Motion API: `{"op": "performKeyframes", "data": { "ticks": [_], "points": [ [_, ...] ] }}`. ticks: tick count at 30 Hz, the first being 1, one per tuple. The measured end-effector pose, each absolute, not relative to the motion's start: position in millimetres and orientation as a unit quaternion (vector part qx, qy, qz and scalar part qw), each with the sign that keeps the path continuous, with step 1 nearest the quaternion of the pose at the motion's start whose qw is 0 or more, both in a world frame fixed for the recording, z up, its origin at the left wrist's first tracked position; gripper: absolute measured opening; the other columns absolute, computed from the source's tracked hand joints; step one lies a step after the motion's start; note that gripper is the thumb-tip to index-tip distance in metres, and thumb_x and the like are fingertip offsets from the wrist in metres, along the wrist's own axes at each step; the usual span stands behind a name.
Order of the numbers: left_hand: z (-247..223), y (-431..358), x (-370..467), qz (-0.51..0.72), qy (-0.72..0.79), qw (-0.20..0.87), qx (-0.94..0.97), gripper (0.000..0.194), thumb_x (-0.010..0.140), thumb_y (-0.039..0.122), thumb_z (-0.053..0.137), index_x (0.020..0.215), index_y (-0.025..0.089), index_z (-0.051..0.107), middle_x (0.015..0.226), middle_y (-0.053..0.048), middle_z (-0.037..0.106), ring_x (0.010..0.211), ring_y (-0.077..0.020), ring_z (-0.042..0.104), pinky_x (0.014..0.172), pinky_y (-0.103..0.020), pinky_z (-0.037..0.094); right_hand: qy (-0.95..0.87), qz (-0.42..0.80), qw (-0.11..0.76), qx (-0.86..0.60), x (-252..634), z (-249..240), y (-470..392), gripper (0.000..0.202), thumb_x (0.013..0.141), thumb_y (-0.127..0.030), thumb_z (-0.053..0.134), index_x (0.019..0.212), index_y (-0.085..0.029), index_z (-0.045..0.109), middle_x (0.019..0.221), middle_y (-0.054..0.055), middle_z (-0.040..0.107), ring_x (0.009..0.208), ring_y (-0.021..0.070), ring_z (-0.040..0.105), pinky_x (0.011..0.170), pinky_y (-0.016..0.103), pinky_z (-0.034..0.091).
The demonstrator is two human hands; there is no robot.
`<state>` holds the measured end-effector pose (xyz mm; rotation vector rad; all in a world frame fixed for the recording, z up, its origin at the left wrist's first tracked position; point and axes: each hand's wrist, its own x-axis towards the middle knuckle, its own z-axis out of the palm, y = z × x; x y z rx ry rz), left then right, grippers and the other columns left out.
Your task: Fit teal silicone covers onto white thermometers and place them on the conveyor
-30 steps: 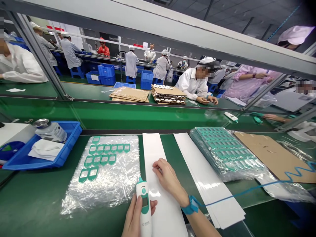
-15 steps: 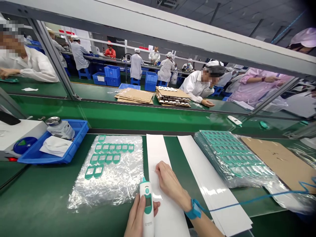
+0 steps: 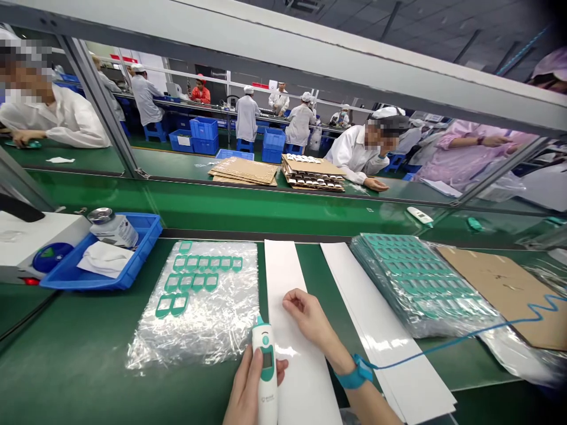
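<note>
My left hand (image 3: 248,381) is wrapped round a white and teal handheld thermometer (image 3: 266,378). Its small screen faces up and its teal tip points away from me. Over a long white glossy strip (image 3: 280,265), my right hand (image 3: 308,316) has thumb and forefinger pinched together. Whatever those fingers hold, if anything, is too small to make out. A blue band with a coiled cord (image 3: 443,348) circles my right wrist. To the left lies a clear plastic sheet (image 3: 199,330) bearing several teal frame-shaped pieces (image 3: 192,281).
More white strips (image 3: 376,330) lie right of my hand, beside a stack of plastic-wrapped teal pieces (image 3: 416,277) and cardboard (image 3: 509,289). A blue tray (image 3: 137,260) with a metal-capped bottle (image 3: 113,227) stands left. Co-workers sit beyond the green divider (image 3: 266,208).
The view has shifted slightly. My left hand keeps the thermometer in nearly the same place, and my right hand stays pinched over the white strip.
</note>
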<state>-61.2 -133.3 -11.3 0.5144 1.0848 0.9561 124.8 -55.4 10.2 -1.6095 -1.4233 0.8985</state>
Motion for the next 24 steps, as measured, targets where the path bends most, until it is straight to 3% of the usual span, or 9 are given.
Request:
{"op": "performKeyframes", "data": {
  "ticks": [2, 4, 6, 8, 11, 17, 24],
  "points": [
    [-3, -126, -59, 0.415, 0.496, 0.742, 0.177, 0.070, 0.045, 0.046, 0.091, 0.105, 0.020, 0.064, 0.133, -0.016, 0.057, 0.104, -0.0346, 0.065, 0.098, -0.042, 0.050, -0.524, 0.413, 0.428, -0.610, 125, 19, -58, 0.021, 0.081, -0.036, 0.062, 0.073, -0.016, 0.058, 0.067, 0.000, 0.057, 0.061, 0.0133, 0.050, 0.059, 0.026, 0.040],
    [7, -118, -58, 0.376, 0.498, 0.769, 0.140, 0.061, 0.062, 0.060, 0.077, 0.101, 0.015, 0.064, 0.099, -0.016, 0.073, 0.088, -0.0299, 0.070, 0.086, -0.042, 0.055, -0.501, 0.461, 0.441, -0.584, 119, 31, -64, 0.025, 0.077, -0.040, 0.066, 0.072, -0.016, 0.059, 0.065, -0.001, 0.055, 0.059, 0.0120, 0.048, 0.056, 0.025, 0.039],
    [15, -112, -58, 0.342, 0.486, 0.793, 0.135, 0.061, 0.075, 0.067, 0.061, 0.096, 0.010, 0.066, 0.070, -0.011, 0.071, 0.068, -0.0230, 0.068, 0.072, -0.035, 0.056, -0.484, 0.506, 0.442, -0.561, 109, 44, -72, 0.028, 0.075, -0.042, 0.070, 0.072, -0.016, 0.060, 0.064, -0.001, 0.054, 0.056, 0.0107, 0.047, 0.053, 0.024, 0.039],
    [19, -109, -60, 0.342, 0.462, 0.804, 0.150, 0.063, 0.079, 0.068, 0.054, 0.090, 0.008, 0.067, 0.059, -0.008, 0.067, 0.055, -0.0176, 0.062, 0.061, -0.028, 0.052, -0.470, 0.549, 0.435, -0.537, 96, 54, -79, 0.030, 0.073, -0.042, 0.072, 0.070, -0.015, 0.060, 0.063, -0.001, 0.055, 0.054, 0.0099, 0.048, 0.051, 0.023, 0.039],
    [21, -109, -62, 0.379, 0.431, 0.804, 0.155, 0.058, 0.079, 0.067, 0.056, 0.084, 0.010, 0.067, 0.058, -0.006, 0.066, 0.051, -0.0152, 0.057, 0.054, -0.026, 0.046, -0.450, 0.600, 0.421, -0.510, 79, 63, -89, 0.029, 0.074, -0.040, 0.073, 0.070, -0.015, 0.059, 0.059, -0.002, 0.056, 0.049, 0.0099, 0.052, 0.049, 0.022, 0.042],
    [21, -109, -61, 0.406, 0.395, 0.811, 0.148, 0.050, 0.080, 0.061, 0.058, 0.074, 0.013, 0.067, 0.060, -0.003, 0.063, 0.055, -0.0142, 0.054, 0.056, -0.026, 0.045, -0.430, 0.623, 0.416, -0.505, 66, 61, -94, 0.030, 0.075, -0.041, 0.071, 0.070, -0.016, 0.056, 0.053, -0.003, 0.056, 0.040, 0.0119, 0.055, 0.039, 0.022, 0.042],
    [20, -110, -60, 0.412, 0.426, 0.793, 0.141, 0.049, 0.075, 0.063, 0.065, 0.080, 0.014, 0.067, 0.059, -0.002, 0.063, 0.054, -0.0147, 0.053, 0.054, -0.027, 0.045, -0.417, 0.629, 0.423, -0.502, 66, 56, -96, 0.030, 0.076, -0.042, 0.070, 0.070, -0.017, 0.055, 0.050, -0.004, 0.052, 0.039, 0.0115, 0.052, 0.035, 0.022, 0.043]
  ]
}}
